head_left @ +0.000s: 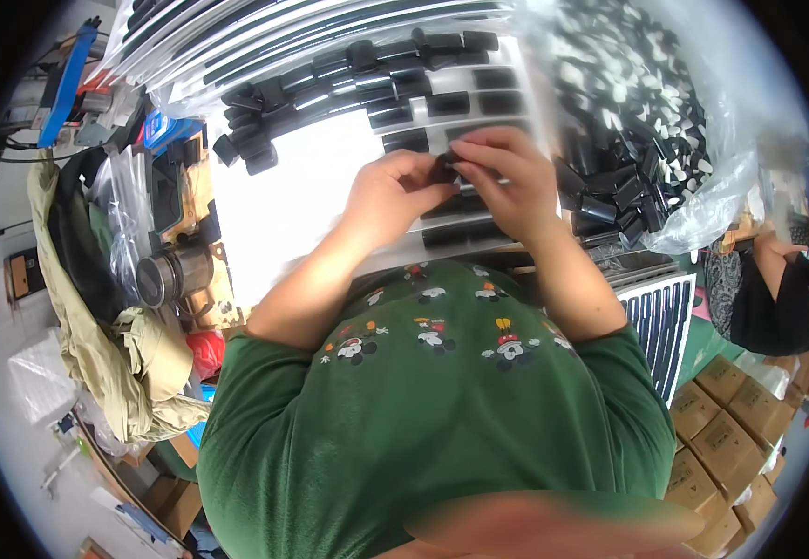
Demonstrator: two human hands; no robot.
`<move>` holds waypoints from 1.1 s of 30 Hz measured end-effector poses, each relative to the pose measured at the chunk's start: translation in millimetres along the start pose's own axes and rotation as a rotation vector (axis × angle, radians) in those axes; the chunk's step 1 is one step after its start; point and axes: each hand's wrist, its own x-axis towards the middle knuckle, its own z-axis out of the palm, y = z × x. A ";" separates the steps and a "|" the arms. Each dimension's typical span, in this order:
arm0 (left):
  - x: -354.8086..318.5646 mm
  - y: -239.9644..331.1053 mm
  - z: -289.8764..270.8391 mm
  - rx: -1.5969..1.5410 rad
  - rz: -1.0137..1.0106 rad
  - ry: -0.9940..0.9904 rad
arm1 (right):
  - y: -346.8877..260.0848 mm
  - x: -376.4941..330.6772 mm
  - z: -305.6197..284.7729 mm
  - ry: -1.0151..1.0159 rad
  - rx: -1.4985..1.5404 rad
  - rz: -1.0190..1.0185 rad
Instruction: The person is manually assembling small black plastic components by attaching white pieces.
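Note:
Both hands meet over the work surface, pinching one small black piece (443, 170) between them. My left hand (395, 194) grips it from the left with thumb and fingers. My right hand (514, 182) closes on its right side, fingertips touching the piece. Its exact kind is too small and covered to make out. Below and beyond the hands lie rows of black rectangular pieces (448, 103) on a pale sheet. More glossy black pieces (332, 63) stand in a curved row at the far side, beside a bright white sheet (302, 191).
A clear plastic bag (716, 168) at the right spills black pieces (623, 191) and white pieces (591, 70). Long plastic-wrapped strips (237, 37) are stacked at the back. A glass mug (190, 270) stands at the left edge. Cardboard boxes (726, 443) sit low right; another person (777, 289) is beyond.

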 end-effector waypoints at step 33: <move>26.9 -61.2 -68.2 0.723 0.435 0.664 | 121.1 64.4 -122.3 -0.104 -0.772 0.455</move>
